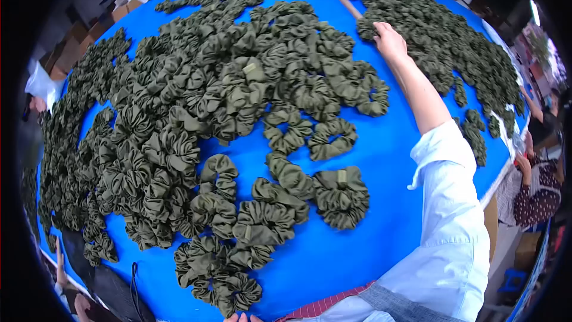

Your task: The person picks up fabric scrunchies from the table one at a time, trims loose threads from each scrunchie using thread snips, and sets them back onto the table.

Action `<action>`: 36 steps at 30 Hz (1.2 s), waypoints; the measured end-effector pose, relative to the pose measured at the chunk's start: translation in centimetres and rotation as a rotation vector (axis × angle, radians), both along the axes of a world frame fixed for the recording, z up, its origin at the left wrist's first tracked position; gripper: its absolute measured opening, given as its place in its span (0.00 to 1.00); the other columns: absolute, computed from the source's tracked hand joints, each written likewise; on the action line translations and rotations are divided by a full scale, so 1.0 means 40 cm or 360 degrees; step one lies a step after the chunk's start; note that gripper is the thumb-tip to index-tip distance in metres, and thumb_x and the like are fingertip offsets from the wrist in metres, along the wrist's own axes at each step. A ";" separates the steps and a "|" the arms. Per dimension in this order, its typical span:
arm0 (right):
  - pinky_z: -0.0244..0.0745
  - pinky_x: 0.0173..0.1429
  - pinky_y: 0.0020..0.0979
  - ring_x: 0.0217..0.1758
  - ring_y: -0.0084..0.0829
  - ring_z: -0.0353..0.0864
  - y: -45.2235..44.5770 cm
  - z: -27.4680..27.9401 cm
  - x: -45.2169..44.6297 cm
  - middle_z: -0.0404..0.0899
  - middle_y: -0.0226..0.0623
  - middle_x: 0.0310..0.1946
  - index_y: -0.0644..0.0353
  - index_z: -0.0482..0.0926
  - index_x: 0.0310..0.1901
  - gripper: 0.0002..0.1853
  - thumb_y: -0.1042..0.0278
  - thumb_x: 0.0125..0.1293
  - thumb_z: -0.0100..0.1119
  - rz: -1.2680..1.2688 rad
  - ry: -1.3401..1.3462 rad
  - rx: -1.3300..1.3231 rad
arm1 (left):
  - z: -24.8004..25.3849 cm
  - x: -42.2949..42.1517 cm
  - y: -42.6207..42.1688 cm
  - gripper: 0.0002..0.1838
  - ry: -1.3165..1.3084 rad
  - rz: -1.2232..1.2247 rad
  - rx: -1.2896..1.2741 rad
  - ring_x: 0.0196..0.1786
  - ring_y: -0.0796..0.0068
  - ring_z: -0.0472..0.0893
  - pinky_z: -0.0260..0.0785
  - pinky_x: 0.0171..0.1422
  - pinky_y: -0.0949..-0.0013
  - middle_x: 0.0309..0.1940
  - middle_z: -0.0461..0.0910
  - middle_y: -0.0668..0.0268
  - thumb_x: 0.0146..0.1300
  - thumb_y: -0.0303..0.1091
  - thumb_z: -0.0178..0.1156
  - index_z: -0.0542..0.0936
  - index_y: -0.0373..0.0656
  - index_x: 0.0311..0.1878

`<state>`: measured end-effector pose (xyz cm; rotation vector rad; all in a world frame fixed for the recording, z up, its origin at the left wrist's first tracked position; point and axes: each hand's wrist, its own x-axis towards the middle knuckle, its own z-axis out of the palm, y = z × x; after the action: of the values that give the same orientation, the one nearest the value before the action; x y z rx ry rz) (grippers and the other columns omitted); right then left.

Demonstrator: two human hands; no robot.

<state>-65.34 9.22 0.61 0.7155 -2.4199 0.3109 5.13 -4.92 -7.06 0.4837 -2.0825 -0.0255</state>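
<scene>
A large heap of dark olive-green scrunchies covers the left and middle of the blue table. A second pile of the same scrunchies spreads over the right side. My right hand is stretched out to the left edge of that pile, its fingers closed round a thin wooden stick, partly hidden by scrunchies and my hand. Only the fingertips of my left hand show at the bottom edge, pinching the nearest scrunchie. Beside it lies a looser group, including one scrunchie with a small tab.
Co-workers stand at the right edge, one in a dotted garment. Another person's hand rests at the lower left table edge. Near it lies a black item with a cord. Cardboard boxes stand beyond the table at left.
</scene>
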 end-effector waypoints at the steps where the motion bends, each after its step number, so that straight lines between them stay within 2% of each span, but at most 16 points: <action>1: 0.73 0.46 0.42 0.44 0.44 0.77 -0.022 -0.011 -0.030 0.74 0.43 0.43 0.57 0.73 0.46 0.13 0.66 0.59 0.50 -0.0076 -0.0089 0.0155 | -0.015 0.022 -0.011 0.15 -0.0048 0.0017 -0.0052 0.36 0.64 0.75 0.68 0.40 0.65 0.44 0.75 0.57 0.49 0.39 0.62 0.80 0.45 0.40; 5: 0.73 0.47 0.45 0.44 0.49 0.76 -0.030 -0.045 -0.082 0.73 0.45 0.44 0.58 0.72 0.44 0.11 0.69 0.60 0.45 -0.0342 -0.0332 0.0688 | -0.039 0.072 -0.021 0.19 -0.0208 0.0018 -0.0167 0.32 0.65 0.74 0.68 0.35 0.63 0.36 0.78 0.55 0.50 0.51 0.58 0.82 0.43 0.29; 7: 0.72 0.47 0.46 0.43 0.50 0.77 -0.005 -0.013 -0.049 0.73 0.46 0.44 0.59 0.72 0.42 0.10 0.69 0.61 0.42 -0.0351 -0.0334 0.0736 | -0.019 0.034 -0.007 0.15 -0.0164 -0.0012 -0.0066 0.33 0.65 0.74 0.68 0.38 0.64 0.38 0.76 0.57 0.49 0.42 0.60 0.80 0.45 0.37; 9: 0.72 0.46 0.45 0.43 0.50 0.77 0.026 0.031 0.006 0.74 0.47 0.43 0.61 0.72 0.42 0.12 0.67 0.62 0.41 -0.0488 -0.0086 0.0660 | 0.001 0.008 0.004 0.18 -0.0100 -0.0030 0.0020 0.34 0.65 0.73 0.67 0.40 0.64 0.40 0.74 0.60 0.48 0.34 0.62 0.78 0.46 0.45; 12: 0.74 0.45 0.45 0.43 0.51 0.77 0.187 0.048 -0.044 0.72 0.49 0.43 0.61 0.73 0.44 0.14 0.67 0.60 0.44 -0.0735 -0.0383 0.0344 | -0.009 -0.005 0.029 0.17 -0.0075 0.0115 -0.0025 0.33 0.66 0.73 0.68 0.38 0.67 0.39 0.74 0.60 0.50 0.39 0.64 0.78 0.45 0.43; 14: 0.74 0.45 0.47 0.43 0.53 0.77 0.260 0.080 -0.009 0.70 0.52 0.45 0.61 0.74 0.46 0.15 0.67 0.59 0.47 -0.0992 -0.0323 0.0459 | 0.011 -0.042 0.061 0.17 0.0009 0.0500 0.0107 0.34 0.70 0.74 0.67 0.37 0.71 0.35 0.78 0.62 0.56 0.48 0.55 0.81 0.43 0.32; 15: 0.74 0.45 0.49 0.41 0.56 0.77 0.275 0.105 0.019 0.68 0.54 0.46 0.61 0.75 0.47 0.16 0.66 0.58 0.50 -0.1011 -0.0309 0.0283 | 0.047 -0.022 0.048 0.15 -0.0212 0.0099 0.0186 0.35 0.60 0.71 0.67 0.43 0.62 0.35 0.73 0.57 0.41 0.21 0.56 0.77 0.38 0.37; 16: 0.75 0.43 0.44 0.39 0.52 0.78 0.263 0.135 0.087 0.73 0.50 0.42 0.60 0.78 0.43 0.14 0.65 0.56 0.52 -0.0980 -0.0125 0.0127 | 0.060 -0.014 0.038 0.15 -0.0249 -0.0033 0.0310 0.36 0.62 0.72 0.67 0.43 0.65 0.37 0.74 0.58 0.44 0.23 0.57 0.77 0.42 0.40; 18: 0.74 0.42 0.36 0.38 0.41 0.79 0.331 0.165 0.102 0.78 0.43 0.35 0.59 0.79 0.43 0.18 0.58 0.53 0.58 -0.0630 -0.0234 0.0061 | 0.064 -0.040 0.055 0.13 -0.0106 0.0044 0.0369 0.36 0.63 0.72 0.66 0.41 0.64 0.36 0.73 0.60 0.42 0.22 0.58 0.78 0.45 0.35; 19: 0.72 0.37 0.30 0.32 0.32 0.77 0.335 0.153 0.152 0.81 0.35 0.29 0.60 0.80 0.42 0.19 0.55 0.54 0.61 -0.0277 -0.0149 -0.0348 | 0.072 -0.042 0.059 0.14 -0.0103 0.0011 0.0431 0.36 0.63 0.72 0.66 0.41 0.64 0.37 0.73 0.61 0.41 0.20 0.59 0.78 0.45 0.35; 21: 0.67 0.28 0.25 0.23 0.22 0.71 0.308 0.164 0.307 0.79 0.30 0.28 0.61 0.80 0.45 0.20 0.54 0.58 0.60 0.0190 -0.0548 -0.0872 | 0.079 -0.033 0.061 0.13 -0.0187 -0.0008 0.0508 0.37 0.65 0.72 0.65 0.44 0.63 0.38 0.74 0.63 0.42 0.21 0.61 0.79 0.45 0.35; 22: 0.52 0.20 0.17 0.18 0.13 0.60 0.257 0.212 0.465 0.75 0.24 0.25 0.61 0.80 0.43 0.15 0.60 0.60 0.58 0.0070 -0.0969 -0.1032 | 0.088 -0.029 0.058 0.13 -0.0219 -0.0046 0.0543 0.38 0.65 0.73 0.65 0.45 0.63 0.38 0.74 0.63 0.42 0.21 0.61 0.79 0.45 0.34; 24: 0.44 0.19 0.14 0.17 0.10 0.55 0.229 0.222 0.650 0.73 0.23 0.23 0.59 0.80 0.43 0.13 0.61 0.61 0.57 0.0362 -0.1262 -0.1140 | 0.098 -0.023 0.052 0.12 -0.0193 -0.0129 0.0657 0.39 0.64 0.73 0.65 0.46 0.63 0.38 0.75 0.63 0.43 0.21 0.62 0.78 0.44 0.34; 26: 0.44 0.20 0.13 0.17 0.09 0.55 0.214 0.229 0.832 0.73 0.22 0.23 0.60 0.80 0.43 0.12 0.63 0.63 0.55 0.0477 -0.1450 -0.1048 | 0.110 -0.008 0.042 0.11 -0.0061 -0.0276 0.0898 0.39 0.65 0.74 0.66 0.45 0.65 0.38 0.75 0.63 0.45 0.19 0.60 0.77 0.41 0.35; 29: 0.47 0.21 0.14 0.17 0.11 0.57 0.195 0.193 1.039 0.72 0.22 0.20 0.61 0.80 0.40 0.09 0.70 0.60 0.56 0.0613 -0.1308 -0.0766 | 0.126 0.011 0.037 0.12 0.0228 -0.0340 0.1248 0.39 0.66 0.74 0.67 0.43 0.68 0.37 0.75 0.62 0.48 0.18 0.59 0.77 0.39 0.37; 36: 0.48 0.18 0.14 0.15 0.12 0.56 0.104 0.076 1.259 0.73 0.29 0.20 0.65 0.79 0.40 0.08 0.73 0.61 0.54 0.0729 -0.1812 -0.1384 | 0.210 -0.060 -0.047 0.13 0.0172 -0.0204 0.0980 0.37 0.68 0.73 0.66 0.43 0.69 0.37 0.76 0.63 0.47 0.20 0.61 0.76 0.39 0.38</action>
<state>-14.98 13.39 3.64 0.7388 -2.5312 2.2846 2.72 -6.79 1.34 0.6938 -1.9724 -0.7674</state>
